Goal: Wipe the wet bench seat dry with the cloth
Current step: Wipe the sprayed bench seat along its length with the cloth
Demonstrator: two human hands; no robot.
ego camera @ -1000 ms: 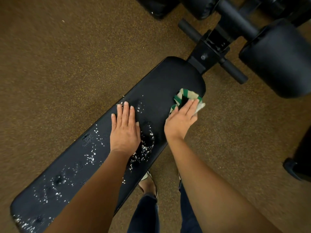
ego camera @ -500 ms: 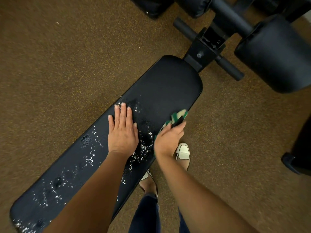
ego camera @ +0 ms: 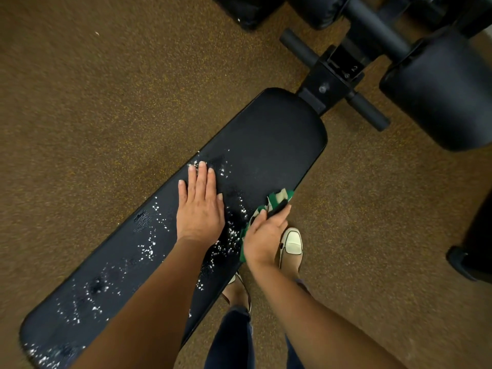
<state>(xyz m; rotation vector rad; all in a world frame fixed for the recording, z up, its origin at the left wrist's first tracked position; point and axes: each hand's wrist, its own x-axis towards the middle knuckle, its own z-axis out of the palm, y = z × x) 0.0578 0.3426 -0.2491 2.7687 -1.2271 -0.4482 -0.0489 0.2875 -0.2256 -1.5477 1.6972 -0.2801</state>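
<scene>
The cloth (ego camera: 269,209) is green and cream with stripes. It sits bunched at the right edge of the black bench seat (ego camera: 266,145). The right hand (ego camera: 265,235) is closed around the cloth and presses it on the seat edge. The left hand (ego camera: 201,206) lies flat on the seat with its fingers straight and together, just left of the cloth. Shiny water drops (ego camera: 149,246) sit around the left hand and run down to the near left end of the seat. The far end looks dry. The floor (ego camera: 93,102) is brown and speckled. Black padded gym parts (ego camera: 439,89) stand at the far right. A pale shoe (ego camera: 292,243) is near the right hand.
</scene>
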